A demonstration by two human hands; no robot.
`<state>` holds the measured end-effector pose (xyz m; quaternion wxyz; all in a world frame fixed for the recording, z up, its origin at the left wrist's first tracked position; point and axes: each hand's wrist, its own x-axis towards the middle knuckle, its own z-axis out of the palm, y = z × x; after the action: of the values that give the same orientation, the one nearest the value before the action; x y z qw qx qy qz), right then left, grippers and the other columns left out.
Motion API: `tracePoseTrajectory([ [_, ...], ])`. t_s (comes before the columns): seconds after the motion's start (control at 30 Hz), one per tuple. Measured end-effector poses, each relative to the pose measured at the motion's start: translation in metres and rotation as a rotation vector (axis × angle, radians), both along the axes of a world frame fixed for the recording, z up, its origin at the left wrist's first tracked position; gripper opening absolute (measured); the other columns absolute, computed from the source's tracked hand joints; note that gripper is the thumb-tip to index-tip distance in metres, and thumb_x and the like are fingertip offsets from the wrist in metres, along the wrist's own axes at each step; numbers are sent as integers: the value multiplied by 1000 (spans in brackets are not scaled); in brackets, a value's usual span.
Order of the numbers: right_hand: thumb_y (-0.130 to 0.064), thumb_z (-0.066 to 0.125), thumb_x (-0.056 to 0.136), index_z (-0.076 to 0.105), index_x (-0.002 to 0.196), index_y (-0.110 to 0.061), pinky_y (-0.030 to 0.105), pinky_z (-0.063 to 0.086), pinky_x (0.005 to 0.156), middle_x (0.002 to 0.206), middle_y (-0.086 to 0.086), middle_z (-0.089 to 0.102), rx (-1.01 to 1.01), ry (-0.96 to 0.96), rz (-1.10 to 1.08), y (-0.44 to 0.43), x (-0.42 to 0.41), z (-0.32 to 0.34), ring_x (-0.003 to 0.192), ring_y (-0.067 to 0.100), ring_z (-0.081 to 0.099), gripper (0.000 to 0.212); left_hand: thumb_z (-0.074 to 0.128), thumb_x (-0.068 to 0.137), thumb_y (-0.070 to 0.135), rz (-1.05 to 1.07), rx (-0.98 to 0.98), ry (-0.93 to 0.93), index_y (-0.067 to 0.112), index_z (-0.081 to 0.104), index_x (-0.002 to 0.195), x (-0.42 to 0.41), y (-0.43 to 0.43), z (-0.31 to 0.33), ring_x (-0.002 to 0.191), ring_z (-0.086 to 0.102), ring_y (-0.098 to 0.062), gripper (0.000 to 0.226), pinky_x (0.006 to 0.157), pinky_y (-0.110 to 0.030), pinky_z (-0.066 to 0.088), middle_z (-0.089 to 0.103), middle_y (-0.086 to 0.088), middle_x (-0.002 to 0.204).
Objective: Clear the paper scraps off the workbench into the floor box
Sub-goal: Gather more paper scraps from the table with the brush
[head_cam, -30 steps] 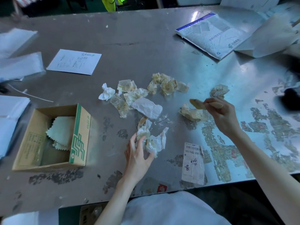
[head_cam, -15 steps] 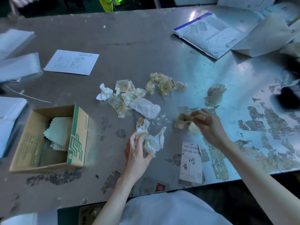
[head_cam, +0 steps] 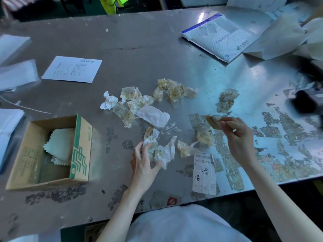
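My left hand curls round a white wad; my right hand pinches a small brush. I'd best sweep the scraps on the bench into one heap first, as the floor box is out of sight. I count roughly a dozen scraps, one brush, one cardboard box and one label.

Worktop: grey metal worktop, mottled with tan and dark residue.
Scraps: crumpled paper scraps, white to yellow-brown stained.
Box: brown cardboard box, green-and-white striped side.
Label: white paper label, black barcode.
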<state>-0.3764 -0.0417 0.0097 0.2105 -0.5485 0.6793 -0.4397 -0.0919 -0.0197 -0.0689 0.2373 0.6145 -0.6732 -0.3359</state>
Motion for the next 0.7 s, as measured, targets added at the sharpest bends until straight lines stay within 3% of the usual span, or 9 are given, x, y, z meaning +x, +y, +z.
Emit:
tracePoseTrajectory([
  [0.07, -15, 58, 92, 69, 85, -8, 8, 36, 66, 89, 15, 64, 23, 46, -45, 7, -6, -4, 77, 14, 53, 14, 69, 84, 24, 17, -14, 1, 19, 38, 130, 2, -3, 0, 130, 30, -20, 56, 103, -29, 24, 17, 3, 143],
  [0.23, -14, 59, 91, 65, 81, -17, 10, 37, 62, 85, 9, 62, 103, -15, -22, 24, 10, -13, 77, 21, 57, 12, 67, 84, 25, -21, -11, -10, 18, 35, 129, 4, -9, 0, 134, 30, -23, 56, 106, -37, 27, 18, 3, 141],
  [0.4, -15, 60, 91, 65, 81, -22, 16, 40, 65, 83, 3, 62, 96, -41, 87, 33, 42, -10, 77, 10, 56, 13, 64, 85, 32, -70, 22, -1, 23, 33, 131, 3, -5, 0, 136, 24, -20, 57, 109, -40, 25, 15, 6, 144],
  [0.57, -18, 61, 89, 66, 79, -14, 8, 37, 62, 82, -2, 64, 103, -106, 156, 39, 67, -3, 74, 2, 57, 13, 65, 84, 38, -95, 49, -14, 25, 28, 134, -1, 4, -1, 139, 18, -19, 64, 111, -43, 23, 13, 9, 144],
  [0.7, -20, 61, 90, 66, 77, -14, 22, 43, 64, 86, 2, 66, 101, -153, 161, 36, 68, -2, 76, 13, 59, 16, 64, 84, 41, -101, 29, 0, 25, 28, 136, -2, 8, 0, 138, 21, -19, 66, 110, -42, 24, 13, 13, 142],
])
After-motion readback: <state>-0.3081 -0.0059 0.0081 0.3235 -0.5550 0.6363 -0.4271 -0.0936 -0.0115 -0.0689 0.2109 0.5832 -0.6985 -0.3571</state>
